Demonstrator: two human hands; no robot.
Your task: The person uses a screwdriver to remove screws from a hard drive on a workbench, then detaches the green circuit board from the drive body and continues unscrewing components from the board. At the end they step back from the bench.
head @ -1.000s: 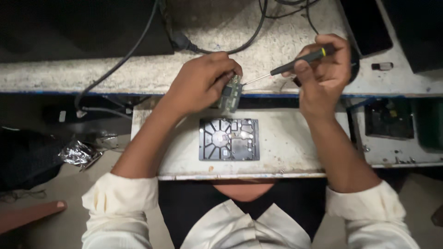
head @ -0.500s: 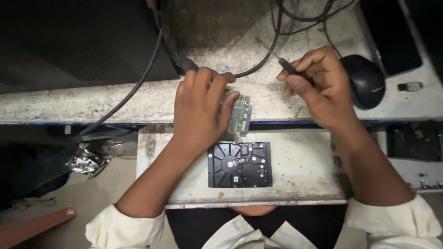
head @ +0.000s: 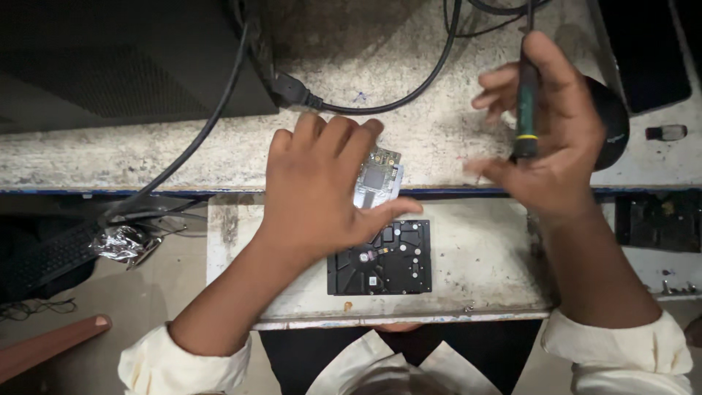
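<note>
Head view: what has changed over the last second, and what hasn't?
The left hand has laid the small circuit board, held up earlier, down near the desk edge. The right hand has swung the screwdriver from lying sideways to standing nearly upright. The hard drive stays on the pull-out tray, and the black cable is unmoved.

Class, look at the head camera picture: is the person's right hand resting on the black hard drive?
No: the right hand is raised over the bench, gripping a screwdriver, while the hard drive lies beside the left hand.
</note>
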